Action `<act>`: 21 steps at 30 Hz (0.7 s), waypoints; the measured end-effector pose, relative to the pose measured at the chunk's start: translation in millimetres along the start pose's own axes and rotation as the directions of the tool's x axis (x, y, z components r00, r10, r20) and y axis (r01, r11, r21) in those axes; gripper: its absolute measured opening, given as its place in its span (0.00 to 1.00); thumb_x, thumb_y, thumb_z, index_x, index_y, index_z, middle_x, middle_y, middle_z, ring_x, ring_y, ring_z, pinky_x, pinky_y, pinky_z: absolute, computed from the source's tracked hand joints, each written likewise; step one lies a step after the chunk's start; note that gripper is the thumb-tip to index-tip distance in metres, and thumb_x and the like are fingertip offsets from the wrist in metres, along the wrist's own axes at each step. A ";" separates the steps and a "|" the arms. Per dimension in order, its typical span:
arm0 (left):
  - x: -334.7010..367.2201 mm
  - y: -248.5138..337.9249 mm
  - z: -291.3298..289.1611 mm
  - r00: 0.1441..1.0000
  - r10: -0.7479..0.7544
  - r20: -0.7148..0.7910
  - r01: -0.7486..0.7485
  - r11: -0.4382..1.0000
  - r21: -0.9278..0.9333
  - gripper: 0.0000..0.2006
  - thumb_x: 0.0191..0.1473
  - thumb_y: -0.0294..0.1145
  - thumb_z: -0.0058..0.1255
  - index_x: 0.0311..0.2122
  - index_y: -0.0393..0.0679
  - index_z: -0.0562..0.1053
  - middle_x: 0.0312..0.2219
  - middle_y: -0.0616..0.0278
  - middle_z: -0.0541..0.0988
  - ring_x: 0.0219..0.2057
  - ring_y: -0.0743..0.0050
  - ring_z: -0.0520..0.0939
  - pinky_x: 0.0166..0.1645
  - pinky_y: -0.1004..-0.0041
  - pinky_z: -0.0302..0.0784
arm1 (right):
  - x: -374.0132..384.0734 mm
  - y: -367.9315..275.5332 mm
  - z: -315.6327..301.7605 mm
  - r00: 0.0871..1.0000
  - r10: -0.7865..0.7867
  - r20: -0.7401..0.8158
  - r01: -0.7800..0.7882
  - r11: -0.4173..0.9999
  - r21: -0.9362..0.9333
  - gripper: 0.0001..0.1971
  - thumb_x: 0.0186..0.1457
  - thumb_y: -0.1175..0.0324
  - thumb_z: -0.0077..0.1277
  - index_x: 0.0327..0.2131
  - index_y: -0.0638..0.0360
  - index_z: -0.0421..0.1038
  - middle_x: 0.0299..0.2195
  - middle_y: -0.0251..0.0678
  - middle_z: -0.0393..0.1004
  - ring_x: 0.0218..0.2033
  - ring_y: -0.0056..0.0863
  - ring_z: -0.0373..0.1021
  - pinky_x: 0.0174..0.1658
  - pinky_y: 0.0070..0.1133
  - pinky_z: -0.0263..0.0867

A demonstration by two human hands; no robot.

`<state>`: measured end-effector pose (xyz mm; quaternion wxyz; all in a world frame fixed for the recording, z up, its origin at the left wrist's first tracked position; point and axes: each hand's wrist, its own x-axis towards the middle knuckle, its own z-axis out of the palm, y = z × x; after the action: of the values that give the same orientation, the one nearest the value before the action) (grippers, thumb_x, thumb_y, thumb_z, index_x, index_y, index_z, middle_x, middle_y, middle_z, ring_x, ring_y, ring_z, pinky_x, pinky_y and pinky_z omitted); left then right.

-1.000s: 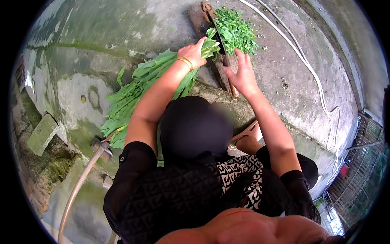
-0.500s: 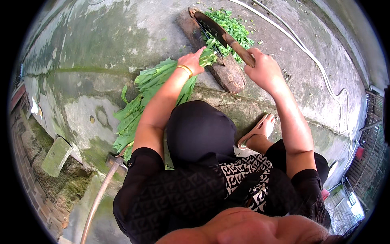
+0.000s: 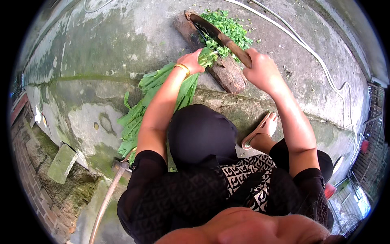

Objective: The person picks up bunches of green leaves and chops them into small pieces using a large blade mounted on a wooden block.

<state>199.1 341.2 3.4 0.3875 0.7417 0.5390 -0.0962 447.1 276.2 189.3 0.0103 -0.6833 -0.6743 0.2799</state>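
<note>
My left hand [image 3: 190,62] is closed around a bundle of long leafy greens [image 3: 156,79], whose cut stem ends stick out past my fingers over a wooden block [image 3: 228,74]. The leaves trail back under my left forearm. In my right hand [image 3: 262,69] is the wooden handle of a large, dark-bladed knife [image 3: 235,49]. Its blade slants up and left across the block, just beyond the stem ends. Beside the block's far side lies a heap of chopped greens [image 3: 229,25]. The blade hides part of the block.
A pale hose [image 3: 315,49] curves over the concrete floor [image 3: 109,46] on the right. At the lower left, a long wooden-handled tool [image 3: 107,197] lies near the leaf tips, with a loose stone slab [image 3: 63,162] further left. My sandalled foot [image 3: 266,127] is below the block.
Both hands stay close to where they were, still holding the greens and the knife. The whole view has shifted slightly. More cut pieces show beside the blade near the stem ends.
</note>
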 end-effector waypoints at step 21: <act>40.2 3.2 -18.2 0.992 -0.083 -0.098 0.067 0.985 -0.158 0.40 0.36 0.41 0.65 0.60 0.50 0.65 0.45 0.46 0.80 0.48 0.44 0.80 0.52 0.55 0.75 | -6.4 -10.7 12.4 1.000 -0.004 -0.006 0.004 1.000 -0.028 0.26 0.49 0.72 0.49 0.54 0.56 0.62 0.27 0.55 0.77 0.30 0.55 0.76 0.38 0.45 0.72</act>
<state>212.9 382.3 -5.2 0.4112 0.6927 0.5918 -0.0297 432.8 266.7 185.4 0.0037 -0.6828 -0.6795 0.2683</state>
